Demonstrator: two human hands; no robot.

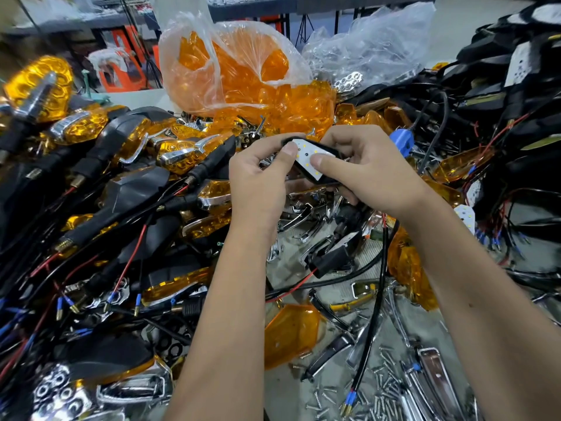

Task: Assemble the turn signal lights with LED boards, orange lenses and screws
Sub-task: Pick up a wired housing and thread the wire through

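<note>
A black turn signal housing (pixel 329 177) is held up at the middle of the view, with a white LED board (pixel 308 161) lying in it. My left hand (pixel 258 174) grips the housing's left end, thumb pressing on the board's upper left corner. My right hand (pixel 361 168) grips the right side, thumb pressing on the board's right edge. A black wire with a red lead (pixel 383 259) hangs down from the housing. A loose orange lens (pixel 291 332) lies on the table below. Loose screws (pixel 382 387) are scattered at the lower right.
A plastic bag of orange lenses (pixel 236 71) stands behind my hands. Finished lights with orange lenses (pixel 91 153) are piled at the left. Black housings with wires (pixel 516 101) are heaped at the right. Chrome trim pieces (pixel 306 226) lie under my hands. A blue tool handle (pixel 402 141) sits just right.
</note>
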